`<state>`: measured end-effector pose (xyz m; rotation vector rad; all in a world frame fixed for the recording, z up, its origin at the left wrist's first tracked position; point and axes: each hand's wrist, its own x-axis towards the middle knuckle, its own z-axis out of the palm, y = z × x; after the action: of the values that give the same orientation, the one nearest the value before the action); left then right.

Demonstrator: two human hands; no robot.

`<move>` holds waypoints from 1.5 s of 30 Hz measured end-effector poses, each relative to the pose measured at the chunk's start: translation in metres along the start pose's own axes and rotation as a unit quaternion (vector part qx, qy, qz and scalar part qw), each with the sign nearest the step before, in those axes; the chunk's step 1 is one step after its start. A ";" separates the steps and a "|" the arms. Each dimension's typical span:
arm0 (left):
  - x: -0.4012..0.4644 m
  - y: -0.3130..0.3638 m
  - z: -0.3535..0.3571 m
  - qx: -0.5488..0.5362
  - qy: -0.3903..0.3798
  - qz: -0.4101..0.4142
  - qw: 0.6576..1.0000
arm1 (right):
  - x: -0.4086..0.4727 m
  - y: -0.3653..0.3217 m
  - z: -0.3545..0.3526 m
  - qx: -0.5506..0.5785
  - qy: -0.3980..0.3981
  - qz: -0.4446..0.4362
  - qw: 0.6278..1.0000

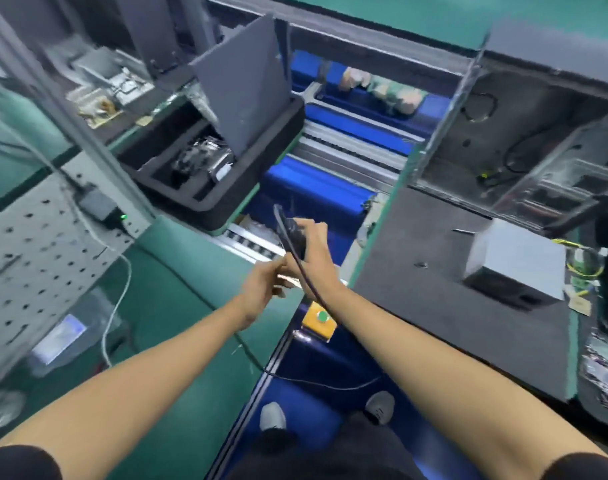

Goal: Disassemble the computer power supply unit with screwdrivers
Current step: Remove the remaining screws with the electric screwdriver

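No legible txt or labels, pic too blurry

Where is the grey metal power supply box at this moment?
In the head view, the grey metal power supply box sits at the right on the dark foam mat, beside yellow wires, away from both hands.

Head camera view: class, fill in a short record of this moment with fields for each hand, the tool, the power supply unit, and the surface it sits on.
right hand: right hand grips a corded electric screwdriver, raised in front of the person
left hand: left hand pinches the screwdriver's lower end; blurred, exact contact unclear
tool cord: black cord runs down across the right wrist
power supply unit: grey metal box at right, untouched
surface: dark mat on the right bench
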<state>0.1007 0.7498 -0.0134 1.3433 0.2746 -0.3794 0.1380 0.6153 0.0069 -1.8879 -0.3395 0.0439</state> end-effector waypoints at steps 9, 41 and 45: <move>-0.026 -0.006 -0.166 -0.118 -0.030 -0.177 0.977 | -0.017 0.032 0.122 -0.175 -0.188 0.023 0.966; 0.053 -0.001 -0.220 0.263 -0.134 -0.106 0.950 | 0.041 0.084 0.164 0.065 -0.320 0.352 0.877; 0.056 -0.022 -0.226 0.260 -0.056 -0.111 0.957 | 0.039 0.092 0.170 0.011 -0.339 0.331 0.880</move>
<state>0.1474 0.9614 -0.1023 1.8057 0.2400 -0.7531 0.1609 0.7542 -0.1309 -1.8330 -0.1351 1.1857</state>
